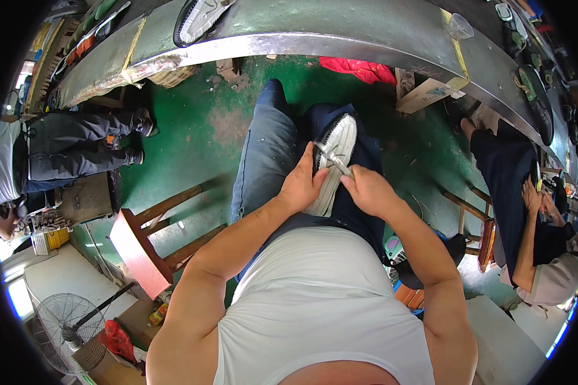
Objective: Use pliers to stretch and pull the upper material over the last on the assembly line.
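A shoe (344, 135) lies across my lap with its pale underside up and its dark, gathered edge showing round the toe. My left hand (300, 181) grips its left side, the thumb resting on the underside and most fingers hidden. In my right hand (371, 190) is a short silver metal tool (336, 160), whose exact kind I cannot make out. The tool slants over the middle of the shoe, its head close to my left fingers. A dark blue cloth (368, 144) covers my right leg beneath the shoe.
A long metal-topped bench (289, 43) curves ahead, holding another shoe (199, 20) and a clear cup (459, 27). Wooden stools (137, 247) (486, 244) stand at both sides. One person (77, 151) is at left, another (526, 212) sits at right. A fan (67, 330) stands lower left.
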`<action>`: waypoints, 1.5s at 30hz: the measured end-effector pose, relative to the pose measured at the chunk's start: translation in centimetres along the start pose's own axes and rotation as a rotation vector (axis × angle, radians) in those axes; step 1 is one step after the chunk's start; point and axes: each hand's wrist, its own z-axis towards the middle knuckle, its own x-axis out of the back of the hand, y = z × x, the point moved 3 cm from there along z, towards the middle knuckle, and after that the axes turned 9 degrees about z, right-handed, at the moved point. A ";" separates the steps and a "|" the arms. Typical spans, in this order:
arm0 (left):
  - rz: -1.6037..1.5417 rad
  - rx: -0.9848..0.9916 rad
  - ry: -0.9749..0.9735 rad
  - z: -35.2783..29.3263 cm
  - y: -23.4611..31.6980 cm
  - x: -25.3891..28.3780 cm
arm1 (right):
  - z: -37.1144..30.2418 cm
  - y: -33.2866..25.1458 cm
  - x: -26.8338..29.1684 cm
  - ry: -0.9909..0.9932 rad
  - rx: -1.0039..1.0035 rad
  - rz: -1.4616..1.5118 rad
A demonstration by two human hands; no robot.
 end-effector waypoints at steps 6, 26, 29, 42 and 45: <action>-0.705 0.045 -0.447 -2.4 -1.3 1.5 | -0.8 -0.8 -0.2 -0.218 -0.167 -0.177; -1.107 0.341 -0.328 7.3 -0.1 3.6 | -4.2 5.2 -0.5 0.209 -0.598 0.832; -1.701 -0.043 -0.164 3.4 3.1 7.8 | -4.4 5.8 0.5 0.268 -0.691 0.897; 0.226 0.283 -0.035 4.5 2.8 4.8 | -4.5 4.7 0.1 0.161 -0.412 0.625; 0.169 0.130 0.071 4.2 1.4 5.0 | -3.5 0.6 0.1 -0.050 -0.317 0.072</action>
